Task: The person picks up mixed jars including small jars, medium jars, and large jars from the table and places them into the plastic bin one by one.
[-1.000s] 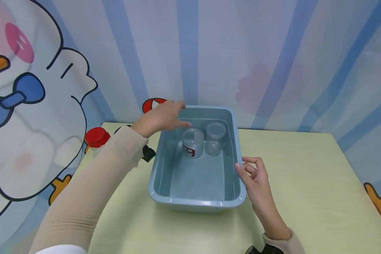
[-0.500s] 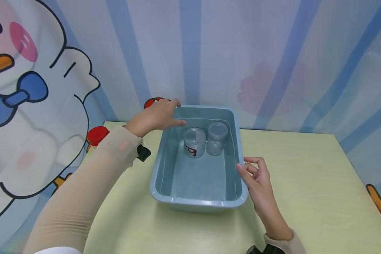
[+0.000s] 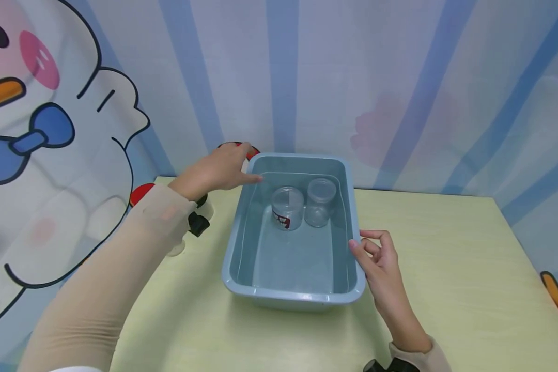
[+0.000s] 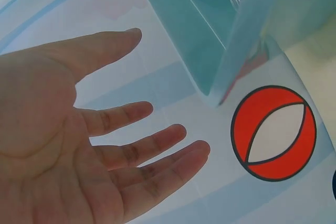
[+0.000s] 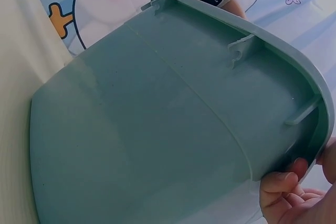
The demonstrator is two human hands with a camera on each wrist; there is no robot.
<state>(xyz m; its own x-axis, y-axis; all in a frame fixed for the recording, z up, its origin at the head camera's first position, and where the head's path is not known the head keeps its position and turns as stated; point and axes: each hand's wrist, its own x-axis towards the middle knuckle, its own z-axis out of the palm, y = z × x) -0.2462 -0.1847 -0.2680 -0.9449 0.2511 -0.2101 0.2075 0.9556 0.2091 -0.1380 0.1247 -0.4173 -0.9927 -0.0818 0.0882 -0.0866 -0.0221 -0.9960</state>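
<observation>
- Blue-grey plastic tub [image 3: 294,289] standing on the pale yellow-green table [image 3: 446,289], shallow water inside.
- In the tub's far half, 2 clear jars side by side: jar with a red-and-white label [image 3: 287,207] on the left, plain clear jar [image 3: 321,201] just beside it on the right, both upright.
- Left hand [image 3: 218,170] at the tub's far-left corner, above the rim, fingers straight and spread, holding nothing; left wrist view showing the open palm [image 4: 63,150] with the tub's corner [image 4: 210,51] near the fingertips, apart from them.
- Right hand [image 3: 376,258] against the tub's right rim, fingers loosely curled, fingertips touching the rim's edge; right wrist view showing fingertips [image 5: 286,182] under the lip of the tub's outer wall [image 5: 157,129].
- Left of the tub, partly hidden behind the left sleeve: red cap [image 3: 141,192] and a black object [image 3: 198,224], too covered to identify.
- Behind the table, a striped blue backdrop with a cartoon duck [image 3: 37,129].
</observation>
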